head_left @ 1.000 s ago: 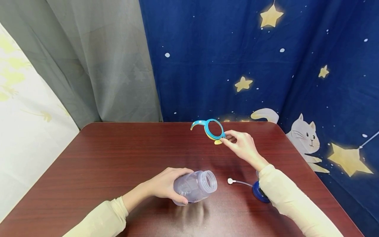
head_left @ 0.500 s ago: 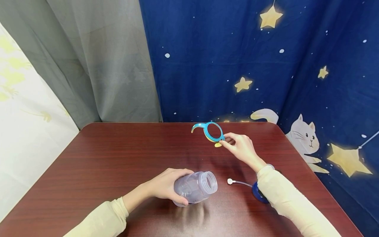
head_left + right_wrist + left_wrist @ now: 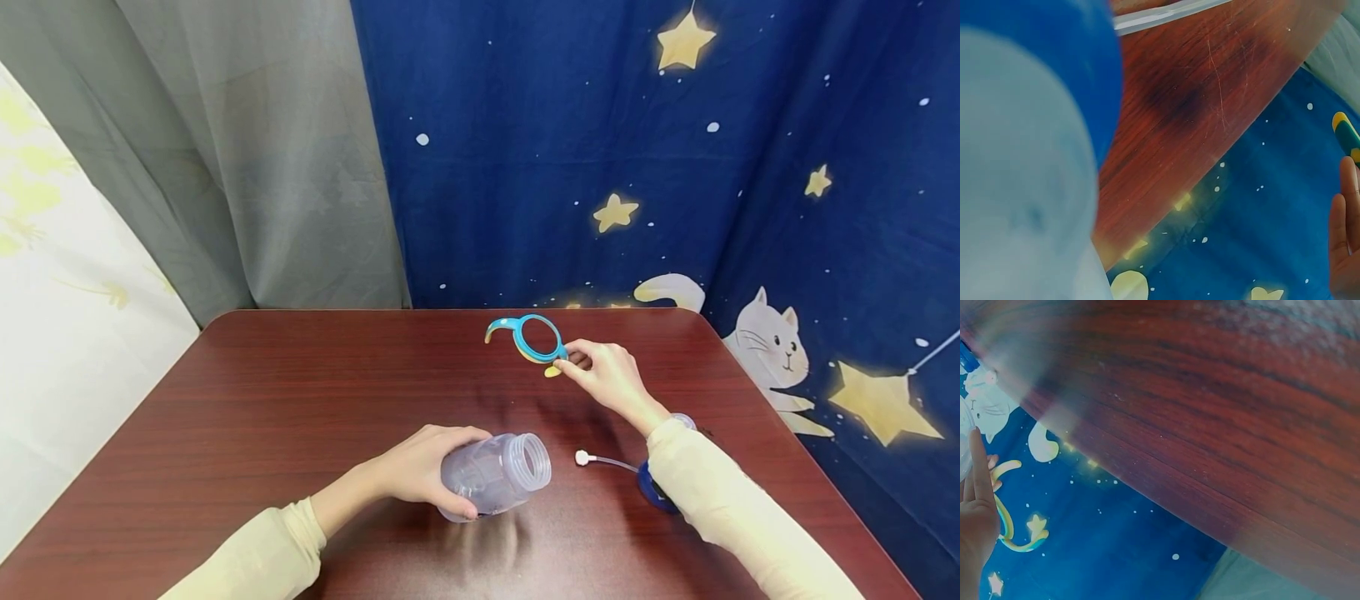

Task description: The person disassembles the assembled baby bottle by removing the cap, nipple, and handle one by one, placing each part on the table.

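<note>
My left hand [image 3: 423, 467] grips a translucent lavender bottle [image 3: 483, 477] round its body. The bottle is tilted, its threaded open mouth facing right. Farther back, my right hand [image 3: 609, 377] pinches a blue and yellow bottle handle ring [image 3: 517, 330] by its right side, above the table. One curved handle sticks out to the left. Below the right forearm lies a blue lid [image 3: 651, 490] with a thin straw ending in a white weight [image 3: 582, 457]; the sleeve hides part of it. The right wrist view shows the blue lid [image 3: 1100, 75] large and blurred, with a translucent cover [image 3: 1022, 162].
Everything is over a dark red wood-grain table [image 3: 315, 392]. Its far edge meets a grey curtain [image 3: 315, 167] and a blue star-patterned curtain [image 3: 525, 167]. A white cloth [image 3: 67, 292] hangs along the left side.
My right hand has moved slightly down and towards me with the handle ring, which has turned a little. The left hand and bottle have stayed almost still.
</note>
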Motion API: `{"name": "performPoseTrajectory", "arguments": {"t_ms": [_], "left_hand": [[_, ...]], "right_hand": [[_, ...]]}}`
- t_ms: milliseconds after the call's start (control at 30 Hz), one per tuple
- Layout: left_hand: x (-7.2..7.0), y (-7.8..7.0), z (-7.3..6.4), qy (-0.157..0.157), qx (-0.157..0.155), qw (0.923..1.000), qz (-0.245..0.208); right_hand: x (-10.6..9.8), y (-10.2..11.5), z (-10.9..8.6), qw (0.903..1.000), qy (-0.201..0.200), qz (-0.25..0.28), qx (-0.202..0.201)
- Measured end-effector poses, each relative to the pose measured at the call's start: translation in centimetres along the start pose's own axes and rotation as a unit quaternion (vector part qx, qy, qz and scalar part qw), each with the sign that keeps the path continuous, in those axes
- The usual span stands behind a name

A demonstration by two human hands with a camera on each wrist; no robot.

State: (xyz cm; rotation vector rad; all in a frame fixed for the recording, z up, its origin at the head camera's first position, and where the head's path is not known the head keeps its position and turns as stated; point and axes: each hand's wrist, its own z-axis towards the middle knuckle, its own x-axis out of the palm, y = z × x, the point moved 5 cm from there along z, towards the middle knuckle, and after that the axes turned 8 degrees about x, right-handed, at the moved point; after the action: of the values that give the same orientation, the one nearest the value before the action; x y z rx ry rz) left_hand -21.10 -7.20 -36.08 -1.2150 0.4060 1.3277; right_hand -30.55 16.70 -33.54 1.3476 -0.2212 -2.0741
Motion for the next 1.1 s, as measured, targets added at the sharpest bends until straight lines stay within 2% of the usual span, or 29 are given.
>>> {"name": "performPoseTrajectory", "arguments": {"t_ms": [400,633,833,1100], "left_hand": [[0.0,0.1,-0.1,0.001,-0.001,1.0,0.002],[-0.1,0.1,-0.1,-0.001,0.0,1.0,0.001],[-0.1,0.1,0.0,-0.003,0.008,0.9999,0.005],[-0.1,0.1,-0.1,0.0,0.002,1.0,0.001]], "right_hand": [[1.2,0.0,0.2,0.9981,0.054,-0.017,0.022],[1.6,0.3,0.6,0.9966,0.07,-0.032,0.028],[2.3,0.5,0.9,0.9939,0.096,-0.036,0.042],[3.2,0.3,1.0,0.9892,0.124,-0.042,0.066]]}}
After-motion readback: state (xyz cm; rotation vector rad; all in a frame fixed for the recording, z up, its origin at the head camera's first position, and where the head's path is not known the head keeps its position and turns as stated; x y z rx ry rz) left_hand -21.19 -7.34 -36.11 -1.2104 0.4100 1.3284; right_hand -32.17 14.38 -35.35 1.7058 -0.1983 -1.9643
